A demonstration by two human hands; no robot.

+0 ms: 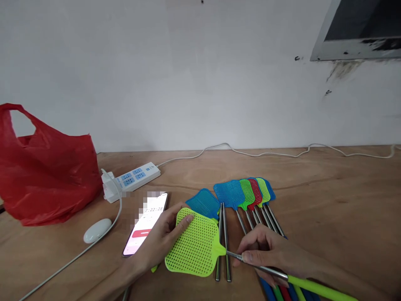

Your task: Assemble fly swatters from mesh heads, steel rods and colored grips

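Observation:
A yellow-green fly swatter (200,246) is held between both hands above the table. My left hand (163,238) is closed on the edge of its perforated head, thumb on top. My right hand (265,251) pinches the metal rod just past the neck, and the yellow-green handle runs off to the lower right. Under and behind the head lies a blue swatter head (203,202). Two loose metal rods (228,267) lie on the table between my hands. Beyond my right hand, several assembled swatters in blue, green, red and yellow (230,193) overlap in a fanned row.
A lit phone (147,225) lies left of my left hand. Farther back are a white power strip (140,177) with a cable, a white oval device (97,230) and a red plastic bag (50,171). The wooden table (341,200) meets a white wall (188,75).

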